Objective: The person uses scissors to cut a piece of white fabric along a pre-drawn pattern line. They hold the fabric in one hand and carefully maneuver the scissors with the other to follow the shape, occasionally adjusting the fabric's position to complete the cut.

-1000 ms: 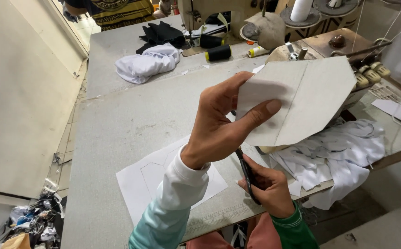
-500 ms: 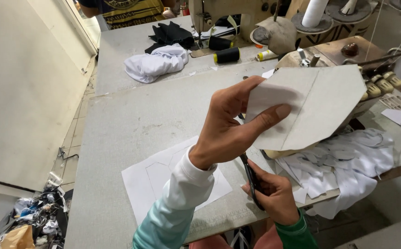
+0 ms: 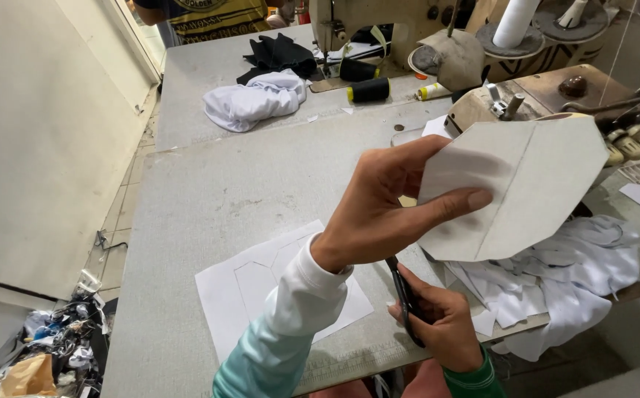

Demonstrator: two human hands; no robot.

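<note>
On the grey speckled worktop [image 3: 209, 184], which fills most of the view, a beige sewing machine [image 3: 548, 96] stands at the far right edge. Below the machine a heap of cut white fabric pieces [image 3: 563, 273] spills over the worktop's near edge. A white paper sheet with pencilled pattern outlines [image 3: 261, 295] lies flat near the front edge, partly hidden by the left sleeve. A bundle of white cloth [image 3: 254, 99] rests at the far side, with a folded black cloth [image 3: 279, 55] just behind it. A black thread spool with a yellow end [image 3: 368, 90] lies on its side near the bundle.

Raised above the worktop, a grey-white pentagonal card pattern piece with a ruled centre line [image 3: 526, 184] is held in the left hand [image 3: 386, 210], grip clamped on its left edge, thumb on the facing side and fingers behind. Lower down, the right hand [image 3: 441, 324] has its grip closed around black-handled scissors [image 3: 405, 298], the blades pointing up toward the left wrist.

Containers: none identifiable on the worktop; a pile of mixed scraps [image 3: 47, 354] lies on the floor at lower left.
</note>
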